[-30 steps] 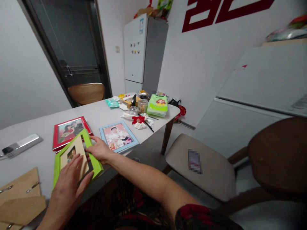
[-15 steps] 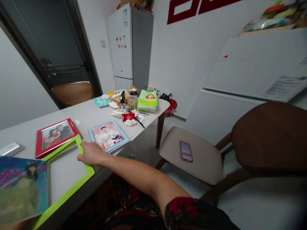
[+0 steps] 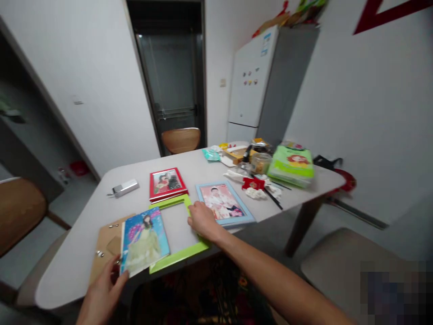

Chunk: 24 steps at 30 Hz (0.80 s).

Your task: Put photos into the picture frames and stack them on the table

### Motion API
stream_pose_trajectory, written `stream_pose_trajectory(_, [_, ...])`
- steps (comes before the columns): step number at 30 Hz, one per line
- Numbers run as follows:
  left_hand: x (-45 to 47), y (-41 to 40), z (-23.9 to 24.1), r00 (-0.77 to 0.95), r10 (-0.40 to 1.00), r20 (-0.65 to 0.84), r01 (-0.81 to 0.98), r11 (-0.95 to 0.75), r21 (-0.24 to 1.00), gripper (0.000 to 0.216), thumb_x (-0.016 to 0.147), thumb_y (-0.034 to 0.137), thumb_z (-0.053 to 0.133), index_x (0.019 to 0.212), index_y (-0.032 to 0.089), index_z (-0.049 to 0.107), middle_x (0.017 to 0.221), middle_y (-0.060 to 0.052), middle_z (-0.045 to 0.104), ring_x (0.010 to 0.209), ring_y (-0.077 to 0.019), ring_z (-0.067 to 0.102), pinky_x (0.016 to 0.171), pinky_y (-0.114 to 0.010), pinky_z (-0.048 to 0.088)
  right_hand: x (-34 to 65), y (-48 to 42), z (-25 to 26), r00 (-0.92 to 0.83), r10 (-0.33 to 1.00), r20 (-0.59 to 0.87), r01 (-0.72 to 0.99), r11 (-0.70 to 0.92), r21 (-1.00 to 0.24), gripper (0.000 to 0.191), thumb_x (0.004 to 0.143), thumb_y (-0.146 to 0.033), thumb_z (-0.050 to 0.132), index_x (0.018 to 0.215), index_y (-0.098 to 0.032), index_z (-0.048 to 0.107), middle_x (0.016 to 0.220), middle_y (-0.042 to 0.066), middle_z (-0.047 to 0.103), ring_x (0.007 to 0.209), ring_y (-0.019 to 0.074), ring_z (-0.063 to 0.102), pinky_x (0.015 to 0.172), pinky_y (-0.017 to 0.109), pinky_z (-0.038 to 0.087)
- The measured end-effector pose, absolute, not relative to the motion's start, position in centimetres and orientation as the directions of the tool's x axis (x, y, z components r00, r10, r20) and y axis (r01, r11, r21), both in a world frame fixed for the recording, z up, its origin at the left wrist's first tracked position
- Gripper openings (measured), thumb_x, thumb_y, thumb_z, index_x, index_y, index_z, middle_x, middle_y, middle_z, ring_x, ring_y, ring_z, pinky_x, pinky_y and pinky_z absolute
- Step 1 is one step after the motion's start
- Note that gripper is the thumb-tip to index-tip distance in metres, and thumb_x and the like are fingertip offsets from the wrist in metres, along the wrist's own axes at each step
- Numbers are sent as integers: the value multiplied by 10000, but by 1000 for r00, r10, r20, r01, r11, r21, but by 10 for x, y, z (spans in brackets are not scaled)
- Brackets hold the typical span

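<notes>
My right hand (image 3: pixel 204 221) is closed round the right side of a lime green picture frame (image 3: pixel 182 256), which has no picture in its opening. Between the thumb and fingers of my left hand (image 3: pixel 103 289) is the lower left corner of a photo (image 3: pixel 145 243) of a figure in a pale green dress. The photo overlaps the frame's left side. Partly under the photo lies a brown backing board (image 3: pixel 104 241) with metal clips. Beyond the green frame is a red picture frame (image 3: pixel 168 184), and right of my right hand a light blue one (image 3: pixel 225 203), both with photos.
A silver-grey device (image 3: pixel 125 188) lies on the white table (image 3: pixel 81 225) at the left. Toward the far right are a green package (image 3: pixel 291 164), a clear jar (image 3: pixel 261 163), a red packet (image 3: pixel 253 183) and crumpled tissues (image 3: pixel 256 193). Chairs stand around the table.
The view has swung left, bringing my left hand and the backing board into sight. My right hand stays on the green frame, and the photo still overlaps its left side.
</notes>
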State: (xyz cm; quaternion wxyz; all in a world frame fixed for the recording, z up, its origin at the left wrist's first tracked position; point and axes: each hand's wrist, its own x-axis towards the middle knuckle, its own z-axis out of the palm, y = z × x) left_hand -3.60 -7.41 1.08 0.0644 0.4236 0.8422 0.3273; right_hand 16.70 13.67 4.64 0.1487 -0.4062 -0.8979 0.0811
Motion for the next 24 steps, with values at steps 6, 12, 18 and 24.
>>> stream_pose_trajectory(6, [-15,-79,20,-551,802,231,808,444,387,400,732,319,422,1102,168,440,1061,-97,526,1001,-232,498,850,-378,397,133,118,37,-712,667,219,445,670,-595,348,703,-251,451,1006,-131,573,806,72,636,775,163,571,754,267,403])
stream_pose_trajectory(12, [4,-65,16,-326,900,289,898,200,391,550,633,188,508,1175,194,415,1262,-113,388,1163,-265,344,958,-447,290,95,100,24,-719,675,-167,342,133,-930,434,615,-177,456,1032,-76,524,535,-3,567,396,94,475,417,210,382])
stream_pose_trajectory(18, [10,-45,24,-273,853,445,902,66,427,668,546,29,384,1200,169,404,1278,-94,386,1188,-235,319,986,-445,261,86,79,61,-770,634,-70,-21,-135,-991,204,606,-203,483,782,-120,546,476,-59,469,360,53,405,359,170,335])
stream_pose_trajectory(24, [13,-35,60,-585,633,508,589,-99,802,380,734,162,411,1102,183,502,1134,-56,540,1091,-220,448,960,-367,318,94,69,86,-735,676,50,-167,-109,-980,371,717,-408,448,968,-141,507,723,22,538,538,83,509,448,192,401])
